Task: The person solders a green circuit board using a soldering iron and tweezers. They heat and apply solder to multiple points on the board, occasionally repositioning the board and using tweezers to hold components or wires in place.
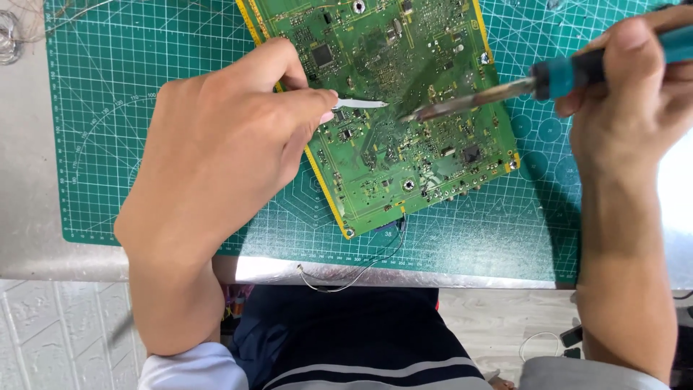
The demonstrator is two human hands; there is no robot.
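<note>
A shiny silver counter [29, 217] is seen; a green mat [144, 79] with white lines is laid flat on it; thin wire [9, 36] is coiled at its far left corner.

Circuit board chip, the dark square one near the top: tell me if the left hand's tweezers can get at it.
Probably yes. The left hand holds the tweezers just below the chip, with only bare circuit board between; the soldering iron lies off to the right.

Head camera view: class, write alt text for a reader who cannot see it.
A person's right hand aims a teal-handled soldering iron at a green printed circuit board, while the left hand holds thin metal tweezers pointing toward the iron's tip. The board lies tilted on a green gridded cutting mat over a silver table.
</note>
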